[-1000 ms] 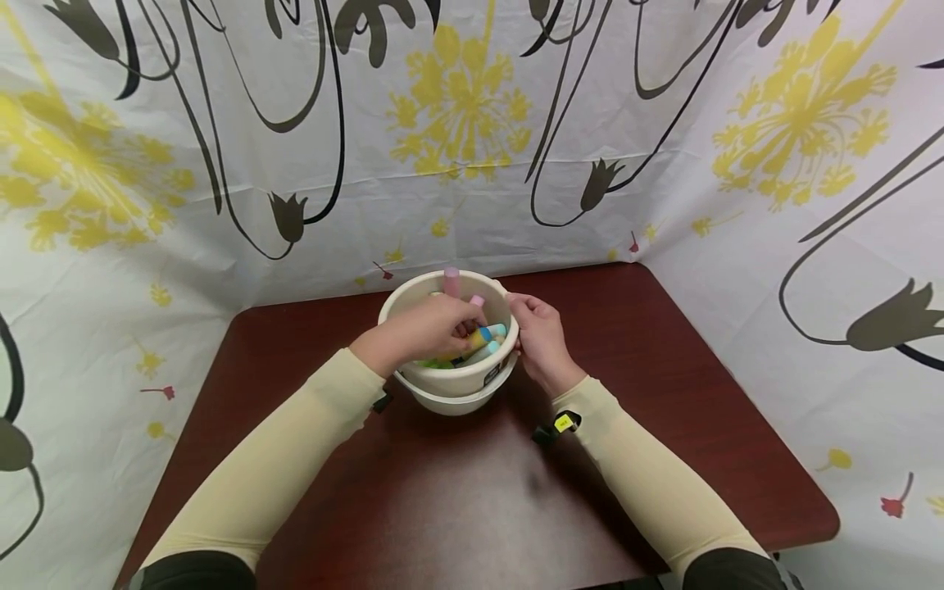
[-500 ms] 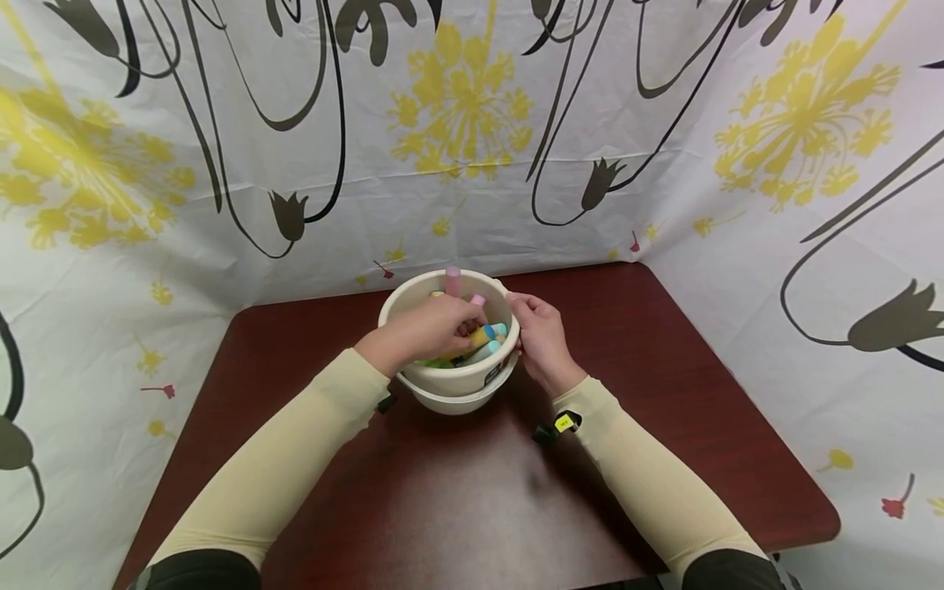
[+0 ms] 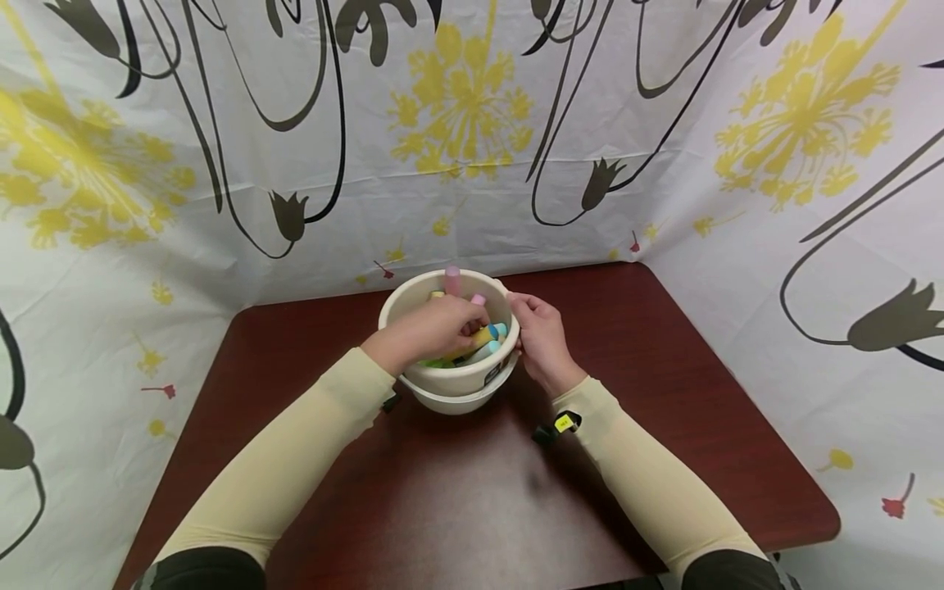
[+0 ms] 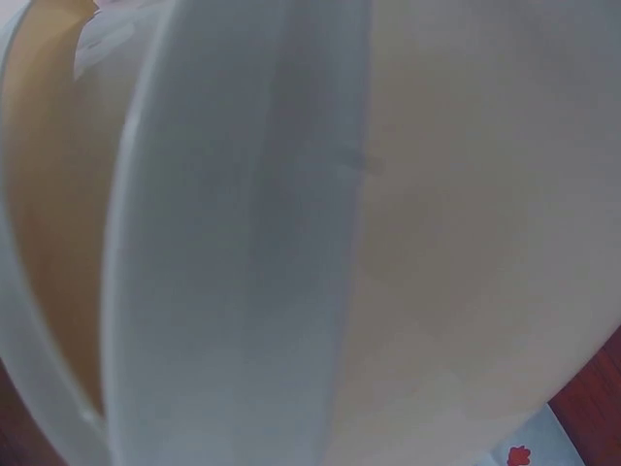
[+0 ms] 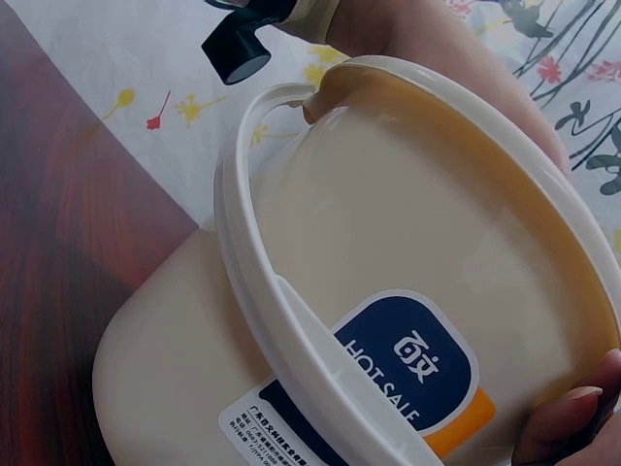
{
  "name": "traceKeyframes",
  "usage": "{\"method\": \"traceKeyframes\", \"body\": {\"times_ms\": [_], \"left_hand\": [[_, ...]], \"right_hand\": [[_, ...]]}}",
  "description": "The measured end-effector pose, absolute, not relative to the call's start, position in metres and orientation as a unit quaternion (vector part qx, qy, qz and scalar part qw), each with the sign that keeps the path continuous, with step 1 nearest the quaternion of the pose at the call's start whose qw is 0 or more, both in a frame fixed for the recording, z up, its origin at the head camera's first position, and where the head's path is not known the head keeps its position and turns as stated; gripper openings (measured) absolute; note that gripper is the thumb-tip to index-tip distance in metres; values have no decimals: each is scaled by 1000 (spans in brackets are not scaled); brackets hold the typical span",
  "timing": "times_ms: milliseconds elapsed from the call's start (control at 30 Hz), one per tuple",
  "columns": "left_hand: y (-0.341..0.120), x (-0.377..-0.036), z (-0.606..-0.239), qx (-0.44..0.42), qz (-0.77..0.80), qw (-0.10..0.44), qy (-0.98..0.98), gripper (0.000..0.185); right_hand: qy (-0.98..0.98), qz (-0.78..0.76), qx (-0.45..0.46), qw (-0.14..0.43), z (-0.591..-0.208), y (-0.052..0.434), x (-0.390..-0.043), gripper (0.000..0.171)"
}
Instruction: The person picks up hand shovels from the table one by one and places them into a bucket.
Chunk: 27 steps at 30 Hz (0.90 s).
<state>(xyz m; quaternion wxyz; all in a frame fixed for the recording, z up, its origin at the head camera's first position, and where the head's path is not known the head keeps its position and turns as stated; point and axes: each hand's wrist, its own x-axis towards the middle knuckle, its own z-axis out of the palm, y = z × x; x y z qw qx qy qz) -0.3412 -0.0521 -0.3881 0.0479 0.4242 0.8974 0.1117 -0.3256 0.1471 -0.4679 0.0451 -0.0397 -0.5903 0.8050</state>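
A cream plastic bucket (image 3: 450, 381) stands on the dark red-brown table (image 3: 479, 492), near its back edge. Several coloured sticks fill it; a pink one (image 3: 452, 280) leans up at the far rim. My left hand (image 3: 431, 328) reaches down into the bucket, and its curled fingers close on a yellow stick with a blue end (image 3: 490, 333). My right hand (image 3: 538, 332) grips the bucket's right rim. The right wrist view shows the bucket wall (image 5: 408, 252), its blue label (image 5: 408, 374) and one fingertip (image 5: 568, 427) on the rim. Pale bucket wall (image 4: 437, 243) fills the left wrist view.
White cloth printed with yellow flowers and black stems (image 3: 472, 123) walls the table at the back and on both sides. Bare tabletop lies between the bucket and me. The table's right front corner (image 3: 829, 516) is in view.
My left hand has shifted slightly inside the bucket among the sticks. The right hand and the bucket have stayed where they were.
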Motion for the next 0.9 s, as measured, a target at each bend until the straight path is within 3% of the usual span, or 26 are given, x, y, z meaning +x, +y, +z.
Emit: {"method": "traceKeyframes", "body": {"times_ms": [400, 667, 900], "left_hand": [[-54, -340, -390, 421, 120, 54, 898, 2], [-63, -338, -386, 401, 175, 73, 896, 19], [-86, -333, -378, 364, 214, 19, 906, 19]], "right_hand": [[-592, 804, -34, 39, -468, 150, -328, 32], [-633, 774, -29, 6, -459, 164, -329, 34], [-744, 666, 5, -45, -448, 187, -329, 49]]}}
